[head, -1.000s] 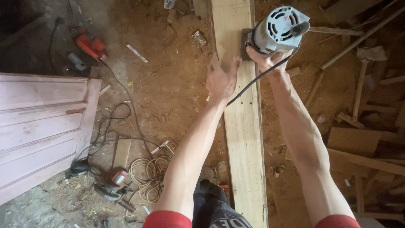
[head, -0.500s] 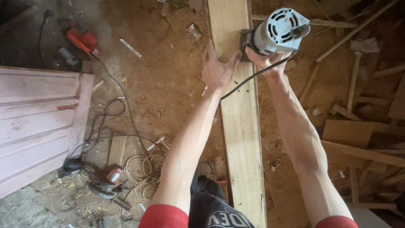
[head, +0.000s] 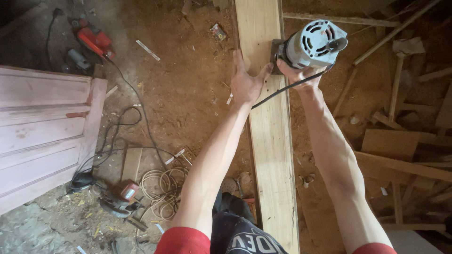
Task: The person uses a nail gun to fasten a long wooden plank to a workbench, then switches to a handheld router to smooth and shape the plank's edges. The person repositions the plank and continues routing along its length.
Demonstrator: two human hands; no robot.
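Router: grey, upright on plank far end | right hand: grasping its body | left hand: released, flat on plank's left edge | advice: keep base flush, cord clear

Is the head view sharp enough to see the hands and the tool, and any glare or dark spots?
Head view: left hand, right hand and grey power tool are sharp; light is soft and even, without glare; upper-left corner is dim; wide lens stretches the forearms.

Router on plank, door left, offcuts right
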